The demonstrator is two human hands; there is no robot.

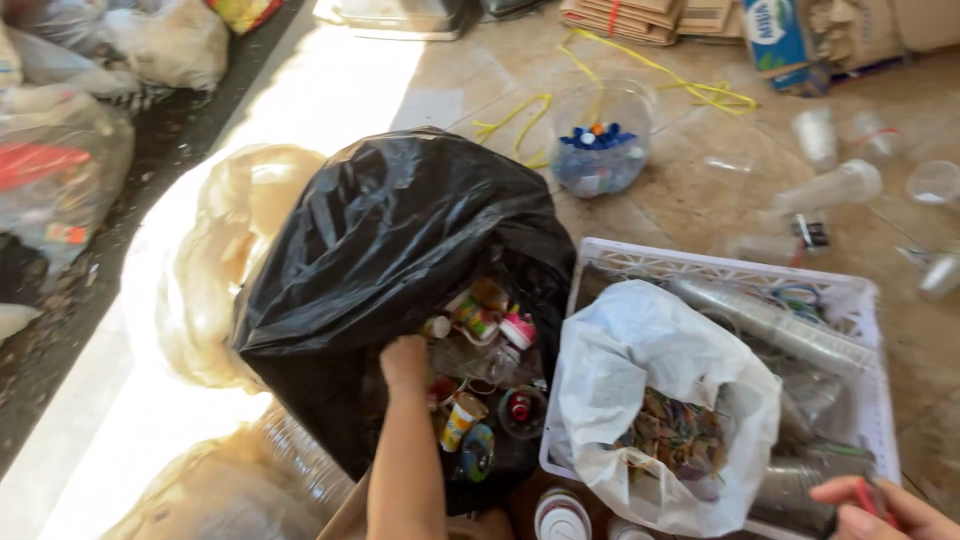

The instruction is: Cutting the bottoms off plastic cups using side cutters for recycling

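Left hand (405, 362) curled shut on rim of black rubbish bag (380, 250), small bottles and cups (480, 370) just right of it inside; right hand (880, 510) pinching something red, beside white crate (870, 300) corner.

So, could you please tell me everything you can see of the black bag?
The black bag is thin, glossy plastic, crumpled and creased, slumped on the tiled floor with its mouth open toward the camera. Small bottles, cups and caps spill from inside. The left hand reaches into the opening, resting on its contents. It leans against a white crate on one side and a pale translucent bag behind.
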